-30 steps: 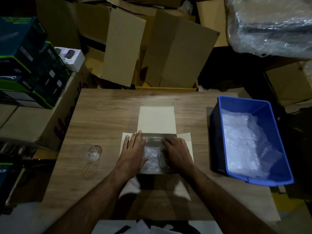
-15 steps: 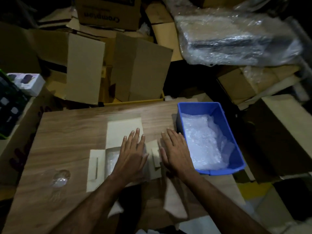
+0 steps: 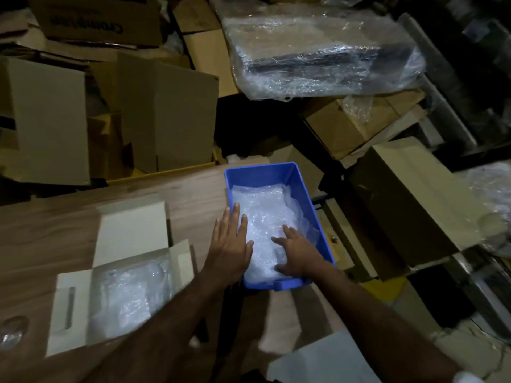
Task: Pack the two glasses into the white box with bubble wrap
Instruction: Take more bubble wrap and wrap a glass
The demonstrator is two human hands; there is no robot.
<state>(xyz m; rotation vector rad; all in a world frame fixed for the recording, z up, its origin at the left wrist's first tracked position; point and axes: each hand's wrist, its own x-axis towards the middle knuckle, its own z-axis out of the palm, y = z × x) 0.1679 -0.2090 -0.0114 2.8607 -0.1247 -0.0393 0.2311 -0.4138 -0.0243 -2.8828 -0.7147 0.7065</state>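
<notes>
Both hands in the blue bin (image 3: 318, 214): right hand (image 3: 297, 251) fingers spread on bubble wrap (image 3: 265, 211), left hand (image 3: 229, 244) flat at nine o'clock.

Only readable bit is on the brown cardboard box (image 3: 96, 19) at the top left of the pile behind the table. It's got dark print that sits upside down from this angle and looks like "Crompton", though the start of the word is cut off and blurry. Everything else is too dark or smeared to read.
</notes>
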